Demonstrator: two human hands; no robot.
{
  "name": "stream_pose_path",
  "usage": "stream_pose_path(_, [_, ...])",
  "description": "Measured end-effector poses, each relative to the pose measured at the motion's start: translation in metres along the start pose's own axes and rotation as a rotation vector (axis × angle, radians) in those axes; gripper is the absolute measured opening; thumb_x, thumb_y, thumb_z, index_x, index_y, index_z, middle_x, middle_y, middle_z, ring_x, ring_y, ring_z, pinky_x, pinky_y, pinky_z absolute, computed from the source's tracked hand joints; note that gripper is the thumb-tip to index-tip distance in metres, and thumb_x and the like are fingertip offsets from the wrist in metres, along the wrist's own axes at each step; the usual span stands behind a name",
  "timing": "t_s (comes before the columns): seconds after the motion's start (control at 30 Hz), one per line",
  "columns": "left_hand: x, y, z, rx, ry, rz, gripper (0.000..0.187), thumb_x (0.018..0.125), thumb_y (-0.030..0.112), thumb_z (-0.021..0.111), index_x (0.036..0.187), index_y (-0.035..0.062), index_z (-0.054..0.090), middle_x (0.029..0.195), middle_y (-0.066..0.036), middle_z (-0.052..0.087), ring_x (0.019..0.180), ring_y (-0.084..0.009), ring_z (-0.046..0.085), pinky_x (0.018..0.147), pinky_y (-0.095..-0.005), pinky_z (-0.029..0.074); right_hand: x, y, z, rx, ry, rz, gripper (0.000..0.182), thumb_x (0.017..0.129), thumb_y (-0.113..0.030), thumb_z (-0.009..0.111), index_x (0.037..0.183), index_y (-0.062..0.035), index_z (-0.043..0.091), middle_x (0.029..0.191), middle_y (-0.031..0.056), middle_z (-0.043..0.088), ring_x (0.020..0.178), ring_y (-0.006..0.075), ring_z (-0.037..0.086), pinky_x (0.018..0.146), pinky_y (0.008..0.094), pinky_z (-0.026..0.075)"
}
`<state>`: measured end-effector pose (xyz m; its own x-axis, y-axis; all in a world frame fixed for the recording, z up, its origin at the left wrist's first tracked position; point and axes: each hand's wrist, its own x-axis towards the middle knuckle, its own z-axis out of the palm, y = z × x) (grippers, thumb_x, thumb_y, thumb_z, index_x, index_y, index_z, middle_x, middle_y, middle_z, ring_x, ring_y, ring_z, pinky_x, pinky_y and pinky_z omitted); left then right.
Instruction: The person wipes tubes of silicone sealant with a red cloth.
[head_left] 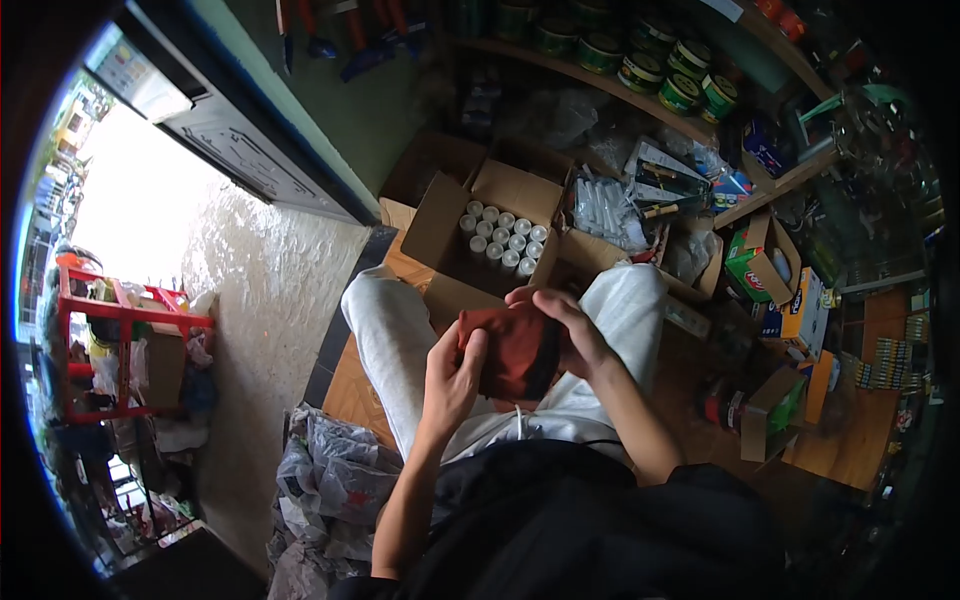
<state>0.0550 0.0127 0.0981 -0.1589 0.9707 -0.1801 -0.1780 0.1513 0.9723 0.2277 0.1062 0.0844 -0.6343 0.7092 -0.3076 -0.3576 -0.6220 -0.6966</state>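
Observation:
A soft, red-brown folded piece of cloth or plastic [512,345] with a black edge on its right is held over my lap. My left hand [455,375] grips its left side, the thumb pressed on top and the other fingers hidden underneath. At its upper right, my right hand [578,338] curls over the black edge, fingertips along the top. Just beyond my hands, an open cardboard box [435,222] contains several white-topped cylinders [502,240] standing in rows.
Crumpled grey plastic bags [335,475] lie at my left, near the doorway and a red rack [125,320]. Clear-wrapped tubes [605,212] lie right of the box. Small cartons [803,312] stand farther right, and cans [680,92] line a shelf at the back.

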Motion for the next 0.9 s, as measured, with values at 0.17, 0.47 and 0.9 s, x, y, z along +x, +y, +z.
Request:
stream_pose_path(0.17, [0.008,0.015,0.025,0.425,-0.043,0.103,0.026,0.095,0.014,0.065,0.116,-0.0004,0.060,0.085,-0.015,0.065,0.077,-0.0182,0.065,0.071,-0.0310,0.052,0.021,0.058,-0.019,0.722,-0.087,0.225,0.056,0.102,-0.052,0.041,0.128,-0.0052,0.059,0.122,0.0108,0.064,0.103,0.0242,0.067,0.092,0.0387,0.053])
stream_pose_path(0.47, [0.089,-0.029,0.047,0.957,-0.022,0.393,0.046,0.085,0.007,0.070,0.128,0.0044,0.055,0.116,-0.018,0.059,0.109,-0.0364,0.059,0.091,-0.0436,0.049,0.045,0.065,-0.071,1.038,-0.419,-0.184,0.066,0.102,-0.058,0.029,0.146,-0.0107,0.041,0.146,0.0096,0.046,0.131,0.0327,0.048,0.105,0.0538,0.045])
stream_pose_path(0.9, [0.279,-0.306,-0.068,1.000,-0.046,-0.308,0.047,0.085,0.023,0.069,0.125,0.0093,0.049,0.095,-0.013,0.072,0.093,-0.0341,0.069,0.079,-0.0444,0.054,0.146,-0.072,-0.240,0.718,0.092,-0.506,0.054,0.106,-0.041,0.031,0.137,0.0000,0.047,0.133,0.0160,0.055,0.134,0.0314,0.046,0.117,0.0552,0.034])
